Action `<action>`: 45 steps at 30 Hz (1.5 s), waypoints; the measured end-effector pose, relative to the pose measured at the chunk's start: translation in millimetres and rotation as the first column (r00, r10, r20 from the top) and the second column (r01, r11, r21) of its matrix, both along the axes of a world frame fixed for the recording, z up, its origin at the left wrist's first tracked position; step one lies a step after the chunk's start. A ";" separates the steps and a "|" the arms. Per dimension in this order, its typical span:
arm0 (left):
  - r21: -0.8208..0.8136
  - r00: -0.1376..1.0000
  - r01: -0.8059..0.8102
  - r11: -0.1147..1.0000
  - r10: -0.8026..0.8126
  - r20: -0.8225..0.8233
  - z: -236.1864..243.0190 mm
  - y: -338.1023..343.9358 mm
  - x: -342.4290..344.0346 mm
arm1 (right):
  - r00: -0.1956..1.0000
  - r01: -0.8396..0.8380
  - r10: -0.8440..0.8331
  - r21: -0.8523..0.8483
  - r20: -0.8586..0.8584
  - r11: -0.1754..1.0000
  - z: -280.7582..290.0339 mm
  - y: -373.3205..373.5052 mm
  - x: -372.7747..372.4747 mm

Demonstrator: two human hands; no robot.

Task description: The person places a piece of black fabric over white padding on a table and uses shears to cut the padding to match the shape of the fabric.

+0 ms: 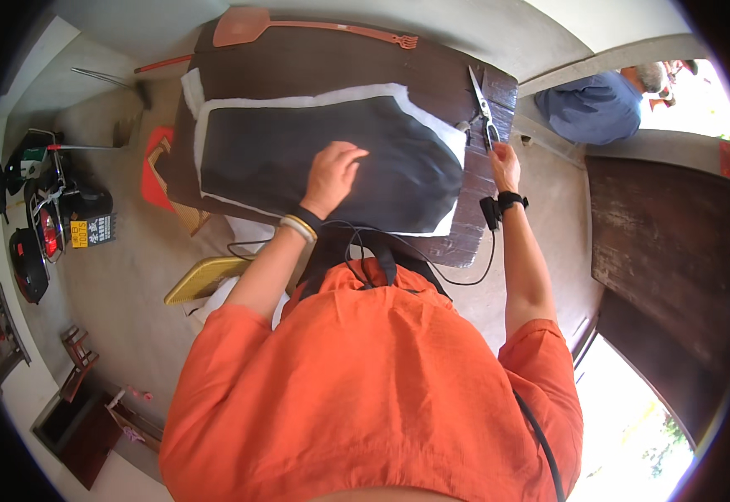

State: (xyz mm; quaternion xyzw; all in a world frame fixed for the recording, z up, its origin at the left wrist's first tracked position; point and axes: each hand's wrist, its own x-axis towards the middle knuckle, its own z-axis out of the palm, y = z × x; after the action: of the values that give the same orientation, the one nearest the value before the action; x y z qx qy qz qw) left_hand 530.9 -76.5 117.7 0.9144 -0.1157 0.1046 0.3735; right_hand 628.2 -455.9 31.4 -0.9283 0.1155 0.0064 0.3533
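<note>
Our half-curled left hand [331,177] appeared empty over the black sheet [265,146]; at two o'clock, our right hand [505,166] touched scissors [482,105], grip unclear, seemingly handling them; lifting needed firmness.

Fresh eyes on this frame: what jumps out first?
The bright orange shirt filling the lower middle of the view. Then the big black sheet with white showing round its edges, spread on the dark table. After that, the orange fly swatter along the table's far edge, and the scissors near its right edge, beside the right grip.
</note>
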 end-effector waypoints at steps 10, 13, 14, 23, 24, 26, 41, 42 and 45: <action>0.327 0.975 0.170 0.929 -0.111 -0.192 -29.0 -120.3 28.5 | 0.986 -0.149 0.120 -0.297 -0.113 0.943 17.8 46.1 42.0; 0.351 0.966 0.172 0.921 -0.088 -0.242 -37.4 -126.5 31.8 | 0.985 -0.137 0.093 -0.330 -0.146 0.934 25.3 52.7 43.2; 0.362 0.962 0.174 0.916 -0.080 -0.260 -39.8 -127.7 32.4 | 0.987 -0.118 0.070 -0.354 -0.144 0.928 25.6 53.1 43.2; 0.358 0.963 0.170 0.918 -0.078 -0.257 -40.9 -129.8 31.7 | 0.953 -0.298 0.260 -0.347 -0.154 0.889 22.6 32.7 41.7; 0.355 0.964 0.170 0.919 -0.080 -0.253 -41.5 -128.7 31.0 | 0.942 -0.335 0.301 -0.335 -0.151 0.880 16.0 27.2 40.9; 0.389 0.959 0.180 0.904 -0.073 -0.274 -41.3 -129.4 31.2 | 0.949 -0.314 0.290 -0.334 -0.122 0.889 5.7 13.8 40.5; 0.374 0.946 0.225 0.900 -0.110 -0.306 -43.0 -123.9 31.7 | 0.687 -0.163 0.563 0.657 -0.460 0.736 34.1 -72.0 -77.4; 0.371 0.945 0.227 0.900 -0.112 -0.306 -44.0 -124.4 32.4 | 0.653 -0.141 0.591 0.690 -0.474 0.710 44.1 -73.8 -80.4; 0.377 0.939 0.224 0.899 -0.096 -0.329 -45.7 -125.5 33.3 | 0.592 -0.062 0.633 0.755 -0.499 0.653 46.8 -76.3 -86.4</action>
State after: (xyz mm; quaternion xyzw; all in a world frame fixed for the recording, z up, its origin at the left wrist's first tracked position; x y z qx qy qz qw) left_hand 564.2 -202.0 72.0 0.9644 -0.1523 -0.0945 0.1944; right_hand 541.8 -532.2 78.2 -0.6538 0.0356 0.4918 0.5739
